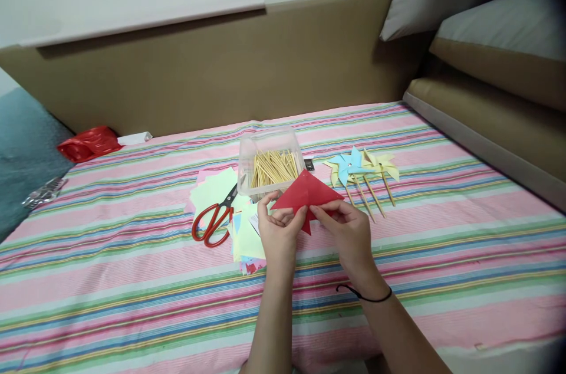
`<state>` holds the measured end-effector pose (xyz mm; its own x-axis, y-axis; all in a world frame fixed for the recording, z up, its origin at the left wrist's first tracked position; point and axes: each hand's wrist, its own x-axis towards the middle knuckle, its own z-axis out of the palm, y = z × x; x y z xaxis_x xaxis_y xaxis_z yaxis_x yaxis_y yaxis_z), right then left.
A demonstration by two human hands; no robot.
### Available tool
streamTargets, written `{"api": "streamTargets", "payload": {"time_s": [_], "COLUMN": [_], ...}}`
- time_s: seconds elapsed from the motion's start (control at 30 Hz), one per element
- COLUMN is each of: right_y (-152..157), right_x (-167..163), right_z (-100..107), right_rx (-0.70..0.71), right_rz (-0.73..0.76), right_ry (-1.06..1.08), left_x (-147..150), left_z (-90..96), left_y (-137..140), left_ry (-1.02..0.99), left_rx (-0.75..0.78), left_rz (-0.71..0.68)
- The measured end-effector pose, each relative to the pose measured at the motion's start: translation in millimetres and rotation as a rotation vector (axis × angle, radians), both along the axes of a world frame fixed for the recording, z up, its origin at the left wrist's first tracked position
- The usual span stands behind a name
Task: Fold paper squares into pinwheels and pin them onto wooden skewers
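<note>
A sheet of red paper point(306, 190), folded into a roughly triangular shape with a small point hanging below, is held up in front of me. My left hand point(281, 222) pinches its lower left part, thumb near the middle. From the other side my right hand point(347, 226) grips the lower right edge, its thumb and finger close to the left thumb. Just left of the hands lie scissors point(216, 217) with red handles, on stacked coloured paper sheets point(248, 238). Behind the red paper stands a clear plastic box point(269, 141) holding many thin wooden sticks point(275, 167).
Several paper pinwheels point(351, 165) on sticks lie to the right of the box, beside a small black item point(309, 165). A red plastic bag point(91, 144) and a crumpled clear wrapper point(44, 193) lie far left. Striped cloth point(132, 297) covers the surface; cushions point(504, 38) stand at right.
</note>
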<state>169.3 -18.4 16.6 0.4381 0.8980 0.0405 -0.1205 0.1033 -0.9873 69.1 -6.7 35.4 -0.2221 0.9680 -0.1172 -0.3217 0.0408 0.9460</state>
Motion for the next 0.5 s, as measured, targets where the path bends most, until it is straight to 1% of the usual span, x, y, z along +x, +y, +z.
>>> {"api": "streamTargets", "payload": {"time_s": [0.2,0.3,0.4,0.5], "right_y": [-1,-2,-3,-2], "right_x": [-3,-3,5,20], "right_z": [2,4,7,11], "right_rx": [-0.002,0.007,0.036,0.079], "right_rz": [0.003,0.049,0.114,0.075], "right_ry": [0.019,0.008,-0.045,-0.07], "left_x": [1,0,-3,-10], "left_z": [-2.9,-4.8,-6.6,-7.9], "left_y": [0,2,5,7], "left_ry": [0.02,-0.005,-0.059,-0.082], "left_rx": [-0.001,-0.019,-0.015,0.005], "left_rz": [0.03,0.032,0.048,0.03]}}
